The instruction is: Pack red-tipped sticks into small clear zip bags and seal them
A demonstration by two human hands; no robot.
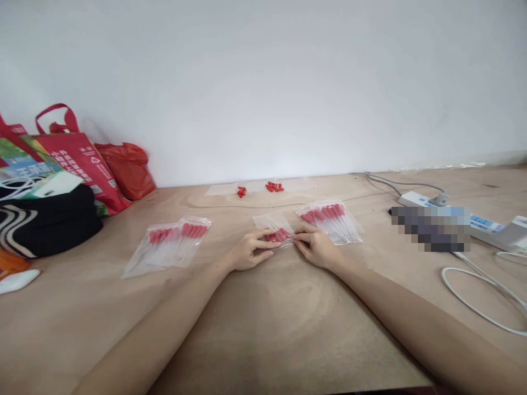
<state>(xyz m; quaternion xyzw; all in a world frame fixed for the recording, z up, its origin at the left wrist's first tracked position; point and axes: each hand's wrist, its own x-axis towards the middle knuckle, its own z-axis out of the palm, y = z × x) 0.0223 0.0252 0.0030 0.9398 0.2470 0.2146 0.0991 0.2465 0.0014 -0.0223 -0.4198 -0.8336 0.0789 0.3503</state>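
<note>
Between my hands lies a small clear zip bag (263, 220), holding several red-capped pieces (283, 232) near its closer end. My left hand (250, 251) is at the bag's left side, fingers reaching over the red parts and gripping near its mouth. The thumb and fingertips of my right hand (316, 246) pinch the right corner of the same edge. Filled bags (340, 225) with red tops and thin pale stems rest just beyond my right hand. More filled bags (175, 244) overlap to the left.
Loose red caps (275, 187) and a smaller red pile (241, 192) lie on clear plastic near the wall. Shopping bags (82, 164) and a black cloth item (49, 222) stand left. A power strip (486, 225), white cable (457, 280) and blurred dark object (428, 229) are right.
</note>
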